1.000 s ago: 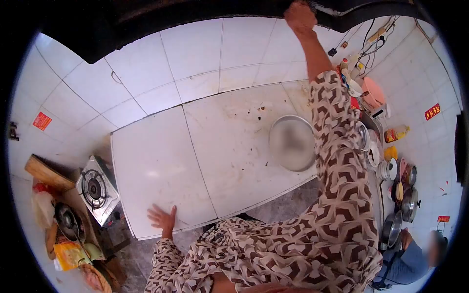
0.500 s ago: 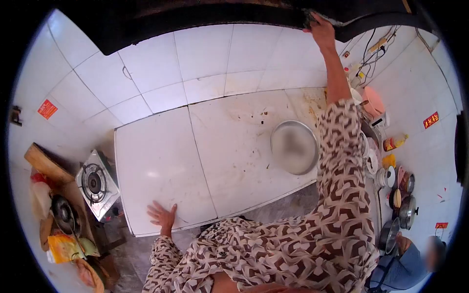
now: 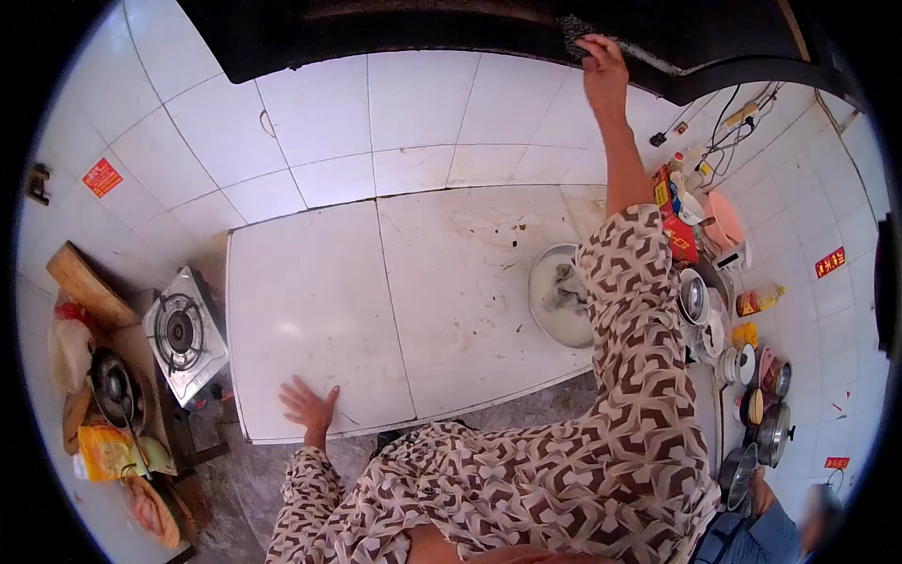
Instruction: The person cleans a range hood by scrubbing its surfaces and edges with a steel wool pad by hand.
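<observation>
My left hand (image 3: 309,406) lies flat with fingers spread on the white tabletop (image 3: 310,320), close to its front edge. High above the table, my right hand (image 3: 604,80) is raised to the lower edge of a dark hood (image 3: 404,42). Its fingers are bent and pressed together at a greyish, wet-looking patch; whatever they pinch is too small and dark to name. Below my right arm stands a round metal basin (image 3: 547,320) of cloudy water. A grey rag-like lump (image 3: 566,287) shows in it. My sleeve covers the basin's right side.
A gas stove (image 3: 185,329) and a wok (image 3: 115,387) stand at the left. Bottles, bowls and pots (image 3: 775,432) line the right side, below cords on the tiled wall (image 3: 413,103). A person in blue (image 3: 761,540) is at the lower right, one hand by a pan.
My right hand has moved slightly left along the hood's edge, its fingers more bent. More of the red box at the right shows. The person's hand at the lower right has shifted.
</observation>
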`<state>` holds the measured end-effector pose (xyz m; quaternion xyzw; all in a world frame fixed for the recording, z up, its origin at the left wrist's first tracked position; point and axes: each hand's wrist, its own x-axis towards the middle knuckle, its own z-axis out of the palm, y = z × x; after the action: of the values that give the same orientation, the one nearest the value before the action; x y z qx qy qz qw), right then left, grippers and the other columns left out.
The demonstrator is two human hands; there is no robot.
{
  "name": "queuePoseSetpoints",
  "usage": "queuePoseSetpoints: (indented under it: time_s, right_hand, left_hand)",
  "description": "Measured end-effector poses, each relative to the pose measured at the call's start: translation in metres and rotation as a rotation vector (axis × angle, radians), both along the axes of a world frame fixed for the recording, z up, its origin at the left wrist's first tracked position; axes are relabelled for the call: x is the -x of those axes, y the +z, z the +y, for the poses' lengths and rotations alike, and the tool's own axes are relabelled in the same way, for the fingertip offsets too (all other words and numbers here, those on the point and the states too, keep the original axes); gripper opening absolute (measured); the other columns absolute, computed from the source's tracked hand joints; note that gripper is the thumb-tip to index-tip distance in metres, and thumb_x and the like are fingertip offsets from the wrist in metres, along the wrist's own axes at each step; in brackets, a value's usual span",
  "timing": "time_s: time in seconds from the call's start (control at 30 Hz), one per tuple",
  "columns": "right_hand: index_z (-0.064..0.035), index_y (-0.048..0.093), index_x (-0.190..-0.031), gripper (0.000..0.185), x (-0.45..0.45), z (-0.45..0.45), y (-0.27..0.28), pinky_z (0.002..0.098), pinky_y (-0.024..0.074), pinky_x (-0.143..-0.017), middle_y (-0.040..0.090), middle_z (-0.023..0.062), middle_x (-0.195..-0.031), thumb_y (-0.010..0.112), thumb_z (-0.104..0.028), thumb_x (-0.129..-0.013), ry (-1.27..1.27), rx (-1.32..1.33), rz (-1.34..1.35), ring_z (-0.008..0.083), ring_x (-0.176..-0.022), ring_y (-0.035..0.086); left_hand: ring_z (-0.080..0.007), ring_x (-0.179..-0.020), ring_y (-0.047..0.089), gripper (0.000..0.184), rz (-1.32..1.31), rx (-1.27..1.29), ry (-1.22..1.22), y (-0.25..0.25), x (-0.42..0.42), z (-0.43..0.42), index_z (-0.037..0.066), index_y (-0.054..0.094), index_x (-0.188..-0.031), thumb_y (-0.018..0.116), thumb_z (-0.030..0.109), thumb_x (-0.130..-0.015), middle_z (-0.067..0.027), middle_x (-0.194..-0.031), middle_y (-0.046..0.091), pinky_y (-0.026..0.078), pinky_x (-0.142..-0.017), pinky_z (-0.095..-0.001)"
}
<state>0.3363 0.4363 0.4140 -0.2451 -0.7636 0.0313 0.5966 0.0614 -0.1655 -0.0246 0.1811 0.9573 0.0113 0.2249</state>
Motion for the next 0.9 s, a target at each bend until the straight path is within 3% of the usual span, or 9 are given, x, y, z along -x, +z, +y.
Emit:
queuePoseSetpoints:
  time_s: [0.03,0.07,0.17,0.3,0.37,0.43,0.6,0.77,0.9]
  right_hand:
    - [-0.0112,0.07,-0.104,0.026,0.006,-0.004,-0.001,0.0429,0.0466,-0.094,0.056,0.0083,-0.12,0.059,-0.001,-0.083,-0.188,-0.278,-0.229,0.03,-0.096,0.056]
    - [-0.0101,0.067,-0.11,0.028,0.008,-0.008,-0.002,0.0323,0.0439,-0.097,0.057,0.0071,-0.121,0.061,-0.005,-0.083,-0.473,-0.297,-0.313,0.0272,-0.112,0.053]
    - [-0.0109,0.068,-0.11,0.029,0.019,0.002,-0.004,0.0341,0.0424,-0.099,0.057,0.0071,-0.124,0.066,-0.009,-0.081,-0.137,-0.159,-0.022,0.0272,-0.115,0.053]
    - [-0.009,0.068,-0.11,0.033,0.03,0.015,-0.011,0.0382,0.0408,-0.099,0.059,0.0121,-0.125,0.069,-0.01,-0.077,-0.4,-0.405,-0.145,0.0314,-0.113,0.055]
    - [-0.0042,0.067,-0.109,0.036,0.051,-0.003,-0.006,0.0417,0.0401,-0.096,0.062,0.0141,-0.118,0.065,-0.003,-0.074,-0.432,-0.452,-0.158,0.0322,-0.107,0.056]
    - [-0.0085,0.066,-0.11,0.036,0.083,-0.021,-0.001,0.0422,0.0417,-0.095,0.063,0.008,-0.117,0.06,-0.001,-0.075,-0.415,-0.57,-0.264,0.0287,-0.108,0.057]
    - [-0.0117,0.066,-0.11,0.037,0.081,-0.025,0.009,0.0425,0.045,-0.091,0.064,0.0039,-0.116,0.06,-0.001,-0.075,-0.371,-0.696,-0.386,0.0296,-0.105,0.058]
    - [-0.0148,0.066,-0.11,0.039,0.005,0.021,0.007,0.0429,0.0482,-0.087,0.065,-0.0003,-0.114,0.06,-0.001,-0.075,-0.652,-0.617,-0.45,0.0304,-0.103,0.059]
    - [-0.0113,0.068,-0.106,0.038,-0.004,0.044,0.008,0.0412,0.0476,-0.086,0.066,0.0065,-0.109,0.065,-0.008,-0.068,-0.87,-0.33,-0.36,0.0279,-0.101,0.061]
  left_hand:
    - [-0.0422,-0.141,-0.016,0.118,-0.005,0.003,-0.006,0.003,0.0,0.002,0.018,-0.006,-0.152,0.061,0.073,-0.072,-0.0182,-0.155,-0.018,0.003,-0.104,-0.0704]
    - [-0.0422,-0.141,-0.016,0.119,-0.011,0.008,-0.009,0.006,-0.001,0.002,0.016,-0.005,-0.152,0.06,0.074,-0.072,-0.0195,-0.155,-0.017,0.004,-0.105,-0.0704]
    - [-0.042,-0.141,-0.017,0.119,-0.022,0.017,-0.011,0.009,-0.002,-0.001,0.015,-0.005,-0.152,0.06,0.074,-0.072,-0.0208,-0.155,-0.017,0.003,-0.105,-0.0705]
    - [-0.0421,-0.141,-0.018,0.118,-0.003,0.038,0.0,0.011,-0.004,0.006,0.015,-0.005,-0.152,0.06,0.073,-0.072,-0.0209,-0.155,-0.017,0.003,-0.105,-0.0703]
    - [-0.0423,-0.141,-0.017,0.118,-0.003,0.035,0.002,0.014,-0.005,0.004,0.015,-0.005,-0.152,0.061,0.072,-0.072,-0.0209,-0.155,-0.016,0.003,-0.105,-0.07]
    - [-0.0427,-0.141,-0.016,0.118,-0.004,0.016,0.003,0.014,-0.006,0.01,0.015,-0.005,-0.152,0.061,0.072,-0.072,-0.0208,-0.155,-0.016,0.003,-0.105,-0.07]
    - [-0.0443,-0.141,-0.015,0.118,0.017,0.039,-0.009,0.001,0.0,0.005,0.015,-0.005,-0.152,0.061,0.072,-0.072,-0.0207,-0.155,-0.015,0.003,-0.105,-0.0705]
    - [-0.0448,-0.141,-0.015,0.118,0.021,0.004,-0.025,-0.002,0.0,0.0,0.016,-0.005,-0.152,0.061,0.073,-0.072,-0.0206,-0.155,-0.015,0.004,-0.105,-0.0707]
    - [-0.0447,-0.141,-0.015,0.119,0.032,-0.004,-0.025,0.003,-0.005,0.004,0.015,-0.004,-0.152,0.06,0.074,-0.071,-0.0211,-0.155,-0.015,0.004,-0.104,-0.0713]
